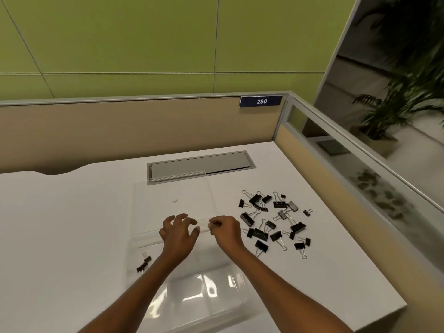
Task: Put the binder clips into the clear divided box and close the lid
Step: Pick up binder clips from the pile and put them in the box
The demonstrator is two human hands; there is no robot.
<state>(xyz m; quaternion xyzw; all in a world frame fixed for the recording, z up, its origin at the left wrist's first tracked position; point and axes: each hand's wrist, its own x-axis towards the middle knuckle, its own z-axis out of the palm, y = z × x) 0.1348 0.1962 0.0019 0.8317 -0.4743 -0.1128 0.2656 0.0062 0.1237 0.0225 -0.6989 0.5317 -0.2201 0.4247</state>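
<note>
The clear divided box (206, 294) lies on the white desk in front of me, its clear lid (173, 195) open and folded back flat behind it. Two black binder clips (144, 263) sit in its left compartment. A scattered pile of several black binder clips (274, 222) rests on the desk to the right of the box. My left hand (179, 234) hovers over the hinge line with fingers spread and curled, holding nothing. Beside it, my right hand (227, 230) has its fingertips pinched together at the hinge edge; whether it holds anything I cannot tell.
A grey cable flap (199, 165) is set into the desk behind the lid. Beige partitions (120, 131) bound the desk at the back and right, with a number plate reading 250 (261, 101). The desk's right front edge (384, 308) is close by.
</note>
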